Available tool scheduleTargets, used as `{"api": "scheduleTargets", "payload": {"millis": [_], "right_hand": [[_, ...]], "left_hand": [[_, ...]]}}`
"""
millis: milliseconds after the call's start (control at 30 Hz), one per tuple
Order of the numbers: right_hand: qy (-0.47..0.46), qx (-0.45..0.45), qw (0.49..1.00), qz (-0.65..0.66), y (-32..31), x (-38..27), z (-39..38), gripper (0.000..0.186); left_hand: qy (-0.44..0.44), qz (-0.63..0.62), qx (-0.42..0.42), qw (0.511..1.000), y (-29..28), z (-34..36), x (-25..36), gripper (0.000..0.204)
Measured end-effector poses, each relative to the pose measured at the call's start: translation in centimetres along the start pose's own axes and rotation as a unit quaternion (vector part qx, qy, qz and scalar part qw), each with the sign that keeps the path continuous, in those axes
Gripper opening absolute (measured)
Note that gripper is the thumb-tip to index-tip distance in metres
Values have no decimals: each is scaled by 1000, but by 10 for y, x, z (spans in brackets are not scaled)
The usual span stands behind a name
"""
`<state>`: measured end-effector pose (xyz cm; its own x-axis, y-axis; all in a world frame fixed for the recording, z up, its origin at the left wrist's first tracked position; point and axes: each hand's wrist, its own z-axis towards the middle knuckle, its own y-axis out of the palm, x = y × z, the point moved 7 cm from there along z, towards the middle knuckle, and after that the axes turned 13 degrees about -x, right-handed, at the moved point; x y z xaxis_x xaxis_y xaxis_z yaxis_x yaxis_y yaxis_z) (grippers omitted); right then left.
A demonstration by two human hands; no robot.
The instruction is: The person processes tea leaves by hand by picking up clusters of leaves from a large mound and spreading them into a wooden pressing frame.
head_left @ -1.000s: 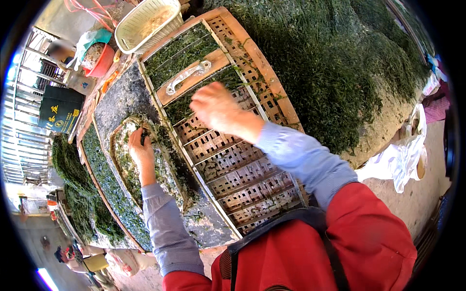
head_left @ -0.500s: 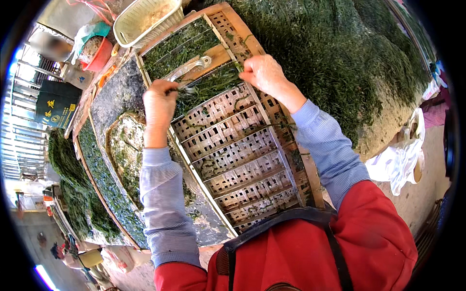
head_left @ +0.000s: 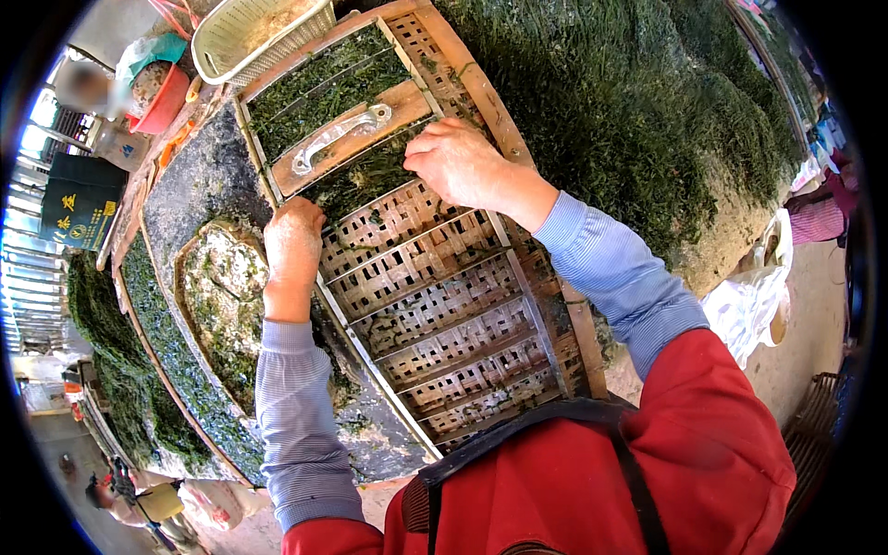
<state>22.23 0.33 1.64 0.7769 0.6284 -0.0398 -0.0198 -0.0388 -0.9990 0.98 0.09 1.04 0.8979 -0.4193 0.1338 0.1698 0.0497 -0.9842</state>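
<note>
A slatted frame lies over a woven bamboo mat in front of me. Dark green seaweed fills its far sections; the nearer ones hold only stray strands. My left hand is at the frame's left edge with its fingers curled; what they hold, if anything, is hidden. Over the right end of the same seaweed-filled section, my right hand has its fingers drawn together, and I cannot make out anything in them. Just beyond both hands, a wooden block with a pale, shiny handle rests across the frame.
A big seaweed heap rises on the right. On the left are a shallow hollow with pale scraps and more seaweed. A cream plastic basket and red basin stand at the far left. Other people appear at the left rim.
My left hand has come down to the frame's left edge, nearer to me. The right hand has shifted left, from the frame's right side onto the seaweed section. The view has shifted slightly.
</note>
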Motion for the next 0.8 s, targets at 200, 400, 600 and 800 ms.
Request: {"api": "scheduleTargets", "payload": {"millis": [200,400,600,800], "right_hand": [[80,86,947,300,-36,41,-34,19],[10,67,995,-68,-9,-11,-35,47],[36,57,940,334,-10,32,-7,9],[14,153,986,58,-16,-7,2,19]], "left_hand": [[-35,-48,-42,997,-3,5,-3,8],[-53,-47,-48,996,-26,21,24,9],[-120,-191,-117,967,17,43,37,20],[-106,-138,-56,983,15,41,50,19]]}}
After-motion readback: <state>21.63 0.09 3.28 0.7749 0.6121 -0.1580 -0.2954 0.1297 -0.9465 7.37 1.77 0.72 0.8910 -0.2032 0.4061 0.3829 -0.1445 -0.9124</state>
